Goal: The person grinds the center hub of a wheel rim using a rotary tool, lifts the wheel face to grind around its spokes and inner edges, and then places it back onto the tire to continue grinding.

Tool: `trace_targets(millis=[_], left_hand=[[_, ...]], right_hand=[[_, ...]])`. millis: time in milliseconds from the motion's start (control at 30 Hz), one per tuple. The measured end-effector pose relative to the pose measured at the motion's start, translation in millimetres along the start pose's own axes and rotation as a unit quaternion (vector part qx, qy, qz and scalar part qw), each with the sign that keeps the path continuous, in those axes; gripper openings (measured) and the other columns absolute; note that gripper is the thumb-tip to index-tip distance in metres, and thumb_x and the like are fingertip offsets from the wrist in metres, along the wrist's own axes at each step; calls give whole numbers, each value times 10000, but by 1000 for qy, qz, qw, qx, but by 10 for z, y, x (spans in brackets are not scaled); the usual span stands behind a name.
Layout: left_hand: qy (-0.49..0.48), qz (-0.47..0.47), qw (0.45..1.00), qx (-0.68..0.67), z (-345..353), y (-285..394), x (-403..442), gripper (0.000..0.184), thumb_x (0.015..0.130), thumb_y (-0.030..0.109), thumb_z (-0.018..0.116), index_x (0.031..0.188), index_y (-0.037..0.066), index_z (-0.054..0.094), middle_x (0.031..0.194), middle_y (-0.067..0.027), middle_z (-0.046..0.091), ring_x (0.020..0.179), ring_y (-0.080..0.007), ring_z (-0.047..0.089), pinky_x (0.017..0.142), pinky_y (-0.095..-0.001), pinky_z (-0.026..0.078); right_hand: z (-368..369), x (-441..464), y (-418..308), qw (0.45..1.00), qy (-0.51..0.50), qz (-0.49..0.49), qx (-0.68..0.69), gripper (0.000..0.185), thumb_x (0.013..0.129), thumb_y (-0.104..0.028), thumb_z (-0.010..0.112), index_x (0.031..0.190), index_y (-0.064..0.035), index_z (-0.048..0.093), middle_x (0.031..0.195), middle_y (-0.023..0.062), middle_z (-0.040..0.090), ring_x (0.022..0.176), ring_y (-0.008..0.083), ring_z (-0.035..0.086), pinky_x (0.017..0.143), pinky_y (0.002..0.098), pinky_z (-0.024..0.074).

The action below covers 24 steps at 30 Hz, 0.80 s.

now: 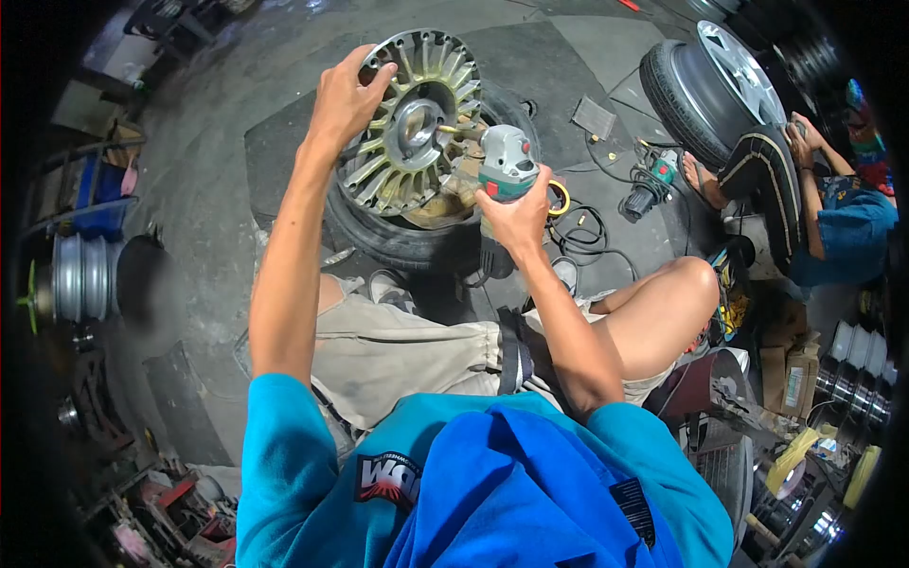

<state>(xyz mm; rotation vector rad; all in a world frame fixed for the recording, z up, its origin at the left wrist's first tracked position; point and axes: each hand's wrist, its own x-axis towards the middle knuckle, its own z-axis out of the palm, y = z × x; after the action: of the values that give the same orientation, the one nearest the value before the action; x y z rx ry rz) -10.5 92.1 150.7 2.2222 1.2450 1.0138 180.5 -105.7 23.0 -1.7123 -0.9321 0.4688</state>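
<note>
A multi-spoke metal wheel rim [379, 173] is tilted up over a black tire [417, 248] lying on the floor. My left hand [346, 95] grips the rim's upper left edge, thumb on its face. In my right hand [518, 210] is a grey and green power tool [508, 156], fingers wrapped round its body. The tool's thin tip points left, close to the rim's centre hub; whether it touches is not clear. Some brownish material shows inside the tire under the rim.
A co-worker [852, 222] sits at the right, hands by another wheel with a tire [677, 95]. A second green and grey tool [651, 185], cables and a yellow tape roll [559, 199] lie on the floor between. Metal rims [83, 276] stand at the left.
</note>
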Motion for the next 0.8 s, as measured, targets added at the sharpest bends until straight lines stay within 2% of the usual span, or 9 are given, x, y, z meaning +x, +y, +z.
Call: trace_targets(millis=[100,233,333,367,433,633,700,800], left_hand=[[0,14,1000,5,12,139,-39,361,971,269,717,1251,42,696,924,-188,775,801,-312,749,776,-417,565],[-7,17,1000,1,34,211,-55,358,969,264,718,1256,52,694,933,-199,770,804,-348,744,782,-434,565],[-8,22,1000,2,66,230,-29,346,967,255,714,1247,52,695,948,-209,767,820,-371,744,789,-442,566],[-8,22,1000,2,70,229,-29,346,967,255,714,1247,52,695,948,-209,767,820,-371,744,789,-442,566],[-22,23,999,16,79,226,-16,382,984,284,715,1290,56,680,990,-184,777,813,-273,742,773,-401,558],[-9,44,998,37,132,250,-19,383,982,284,715,1290,59,677,978,-202,772,807,-315,738,778,-418,560],[-14,44,998,38,128,287,-36,382,982,284,715,1289,60,677,975,-201,772,809,-310,740,778,-419,560],[-15,47,998,41,125,276,-18,384,982,287,716,1290,62,676,966,-194,772,808,-300,741,775,-417,561]], right_hand=[[-62,43,-44,1000,13,-18,-6,803,680,-227,925,1277,-19,431,1080,207,671,987,342,693,876,447,540],[-114,65,72,998,22,-58,-31,846,673,-231,938,1310,-15,426,1098,210,658,992,357,684,883,458,534],[-84,-13,120,999,15,-36,-36,843,679,-221,935,1318,-19,424,1122,215,646,1018,361,676,897,447,532],[-76,-50,132,999,14,-16,-34,838,681,-220,933,1317,-20,424,1130,217,639,1026,361,671,903,442,531],[-85,-62,77,999,19,-28,-28,813,687,-225,923,1305,-23,435,1123,204,632,1022,344,664,907,429,529],[-76,9,107,1000,29,2,10,795,673,-235,922,1274,-10,452,1102,175,638,1002,299,661,896,416,529],[-98,36,106,999,37,0,-12,840,666,-245,922,1311,-30,428,1115,238,687,1012,386,702,882,477,539],[-80,40,280,999,32,-7,-2,844,668,-255,920,1317,-31,429,1104,230,688,999,377,699,887,473,537]])
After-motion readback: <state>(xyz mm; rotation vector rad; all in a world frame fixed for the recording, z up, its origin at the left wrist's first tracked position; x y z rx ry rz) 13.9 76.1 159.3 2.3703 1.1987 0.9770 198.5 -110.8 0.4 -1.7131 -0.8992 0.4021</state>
